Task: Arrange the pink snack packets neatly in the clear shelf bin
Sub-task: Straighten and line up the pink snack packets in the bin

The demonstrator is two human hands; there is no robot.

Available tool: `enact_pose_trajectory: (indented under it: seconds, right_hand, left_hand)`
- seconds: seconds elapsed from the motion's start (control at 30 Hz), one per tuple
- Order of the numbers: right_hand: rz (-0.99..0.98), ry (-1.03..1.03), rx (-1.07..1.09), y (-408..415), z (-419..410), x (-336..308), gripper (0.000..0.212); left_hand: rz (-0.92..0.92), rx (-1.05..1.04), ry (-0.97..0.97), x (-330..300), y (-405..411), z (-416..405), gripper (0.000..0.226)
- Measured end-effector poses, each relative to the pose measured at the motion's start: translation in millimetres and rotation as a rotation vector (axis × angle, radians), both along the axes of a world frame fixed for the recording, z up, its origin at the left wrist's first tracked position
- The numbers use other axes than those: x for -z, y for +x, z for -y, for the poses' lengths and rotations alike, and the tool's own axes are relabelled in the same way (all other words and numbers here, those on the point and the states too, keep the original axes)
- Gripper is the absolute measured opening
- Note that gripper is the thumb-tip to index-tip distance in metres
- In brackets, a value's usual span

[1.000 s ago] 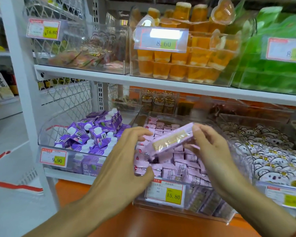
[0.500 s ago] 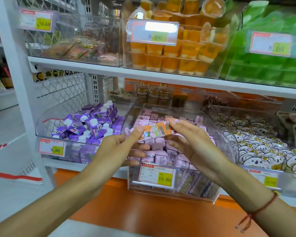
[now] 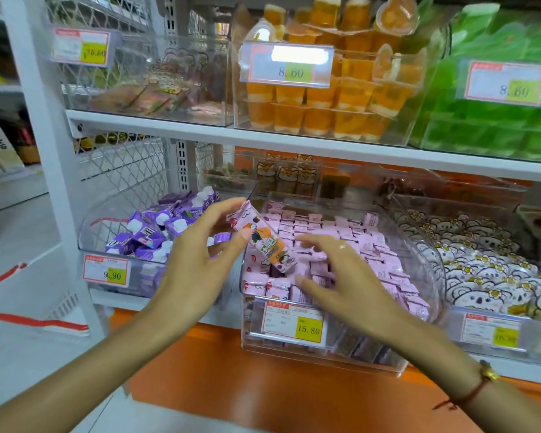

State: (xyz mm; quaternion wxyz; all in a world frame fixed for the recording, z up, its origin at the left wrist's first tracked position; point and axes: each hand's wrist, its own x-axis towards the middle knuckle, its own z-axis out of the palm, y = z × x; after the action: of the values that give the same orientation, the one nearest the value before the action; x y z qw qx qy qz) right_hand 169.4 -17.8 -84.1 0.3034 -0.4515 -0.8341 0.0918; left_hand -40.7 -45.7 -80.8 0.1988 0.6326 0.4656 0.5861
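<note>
**Pink packet lifted at the left edge of the bin**

Pink and orange, the single snack packet (image 3: 264,242) now sits pinched in my left hand (image 3: 197,264), thumb on its face and fingertips at its top end. It tilts down to the right over the bin's left front corner. Half a second ago both hands held it level above the middle of the bin; since then my left hand has taken it alone and carried it left and up.

My right hand (image 3: 344,276) has let go and hovers just over the packed rows, fingers spread and relaxed, holding nothing.

Below them the clear shelf bin (image 3: 419,310) stands on the lower shelf, its front tag (image 3: 294,321) reading 15.80. Rows of pink snack packets (image 3: 372,245) fill it, mostly upright.

Just left, a neighbouring bin holds purple cartons (image 3: 156,229). To the right lie white bear-print packets (image 3: 487,276).

On the shelf above, orange jelly cups (image 3: 325,114) sit beside green packs (image 3: 497,132).
</note>
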Motion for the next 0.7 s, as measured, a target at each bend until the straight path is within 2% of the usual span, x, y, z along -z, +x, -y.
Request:
enact_pose_trajectory:
  seconds: [0.13, 0.3, 0.43, 0.57, 0.7]
  right_hand:
    - [0.241, 0.046, -0.054, 0.6, -1.8, 8.3, 0.041]
    - [0.37, 0.124, 0.008, 9.4, -4.4, -1.0, 0.051]
    - [0.259, -0.031, -0.005, 11.7, -3.2, -3.7, 0.049]
    - [0.246, -0.029, 0.001, 11.9, -3.4, 0.2, 0.051]
    - [0.247, -0.004, -0.019, 12.7, -4.0, 3.6, 0.052]
  left_hand:
    - [-0.249, -0.005, 0.052, 5.1, -7.9, -4.5, 0.029]
    - [-0.583, 0.019, 0.143, -9.3, -11.9, -8.7, 0.03]
    - [-0.76, 0.102, 0.054, -28.3, -10.1, -18.5, 0.032]
    - [-1.088, 0.11, -0.008, -40.4, 3.6, -37.9, 0.031]
    - [-1.311, 0.148, -0.063, -37.1, 19.3, -51.6, 0.026]
